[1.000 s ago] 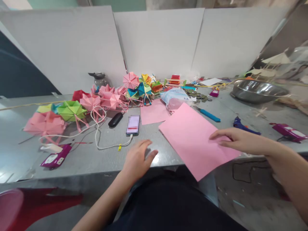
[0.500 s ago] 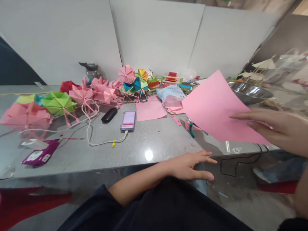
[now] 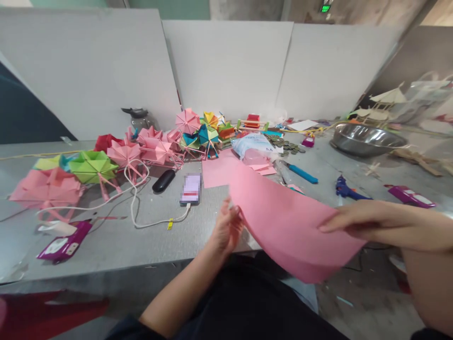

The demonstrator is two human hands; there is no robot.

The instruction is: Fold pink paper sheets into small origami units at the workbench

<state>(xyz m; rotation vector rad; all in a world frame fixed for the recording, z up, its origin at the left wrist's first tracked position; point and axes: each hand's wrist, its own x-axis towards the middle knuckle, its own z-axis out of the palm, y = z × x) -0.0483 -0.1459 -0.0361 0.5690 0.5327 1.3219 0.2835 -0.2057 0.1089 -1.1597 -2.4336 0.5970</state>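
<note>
A sheet of pink paper point(image 3: 286, 222) hangs bowed over the table's front edge, between my two hands. My left hand point(image 3: 229, 224) pinches its left edge, fingers curled. On the right side my right hand point(image 3: 354, 222) grips the sheet, its fingers lying over the top face. Behind it, flat on the table, is another pink sheet point(image 3: 216, 171). Beside that lies a clear plastic bag point(image 3: 253, 145) over some pink paper pieces. A teal-handled tool point(image 3: 300, 173) rests further right, partly hidden at its left end.
Several folded paper umbrella-like models point(image 3: 92, 165) crowd the left and back of the grey table point(image 3: 141, 250). A phone point(image 3: 191, 188) on a white cable, a black case point(image 3: 163, 181), a steel bowl point(image 3: 368, 138), a blue glue gun point(image 3: 348, 190) and purple tissue packs point(image 3: 65, 243) lie around.
The pink sheet has come down and left, in my right hand. My left hand has risen from the table's edge and closed on the sheet's left edge. The view has tilted slightly up.
</note>
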